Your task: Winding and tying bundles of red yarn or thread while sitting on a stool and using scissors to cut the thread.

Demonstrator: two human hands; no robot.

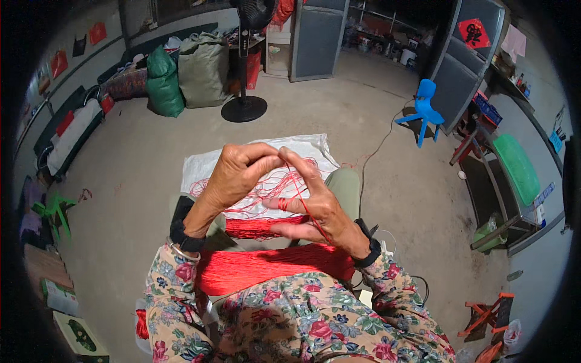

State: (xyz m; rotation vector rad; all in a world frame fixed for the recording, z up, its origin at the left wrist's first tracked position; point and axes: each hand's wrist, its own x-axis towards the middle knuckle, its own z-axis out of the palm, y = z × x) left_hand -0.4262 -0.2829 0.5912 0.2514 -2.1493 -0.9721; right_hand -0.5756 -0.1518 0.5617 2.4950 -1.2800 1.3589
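My left hand [237,173] pinches a thin red cord [296,183] between thumb and forefinger. Against those fingertips rests the forefinger of my right hand [321,204], whose other fingers are spread. The cord slants down across my right hand, and several turns of it wrap one of its fingers. Below, a thick bundle of red cords [266,270] lies across my lap. Just beyond it is a darker red bundle [257,228], partly hidden by my right fingers. Loose red strands [242,202] trail over a white sheet [209,162] ahead of my knees.
A black standing fan [244,109] stands ahead, beside a green sack [163,85] and a grey-green sack [204,69]. To the right are a blue chair [425,112] and a bench with a green cover [516,168]. A cable [376,148] runs over the floor. An orange folding stool [487,317] sits at lower right.
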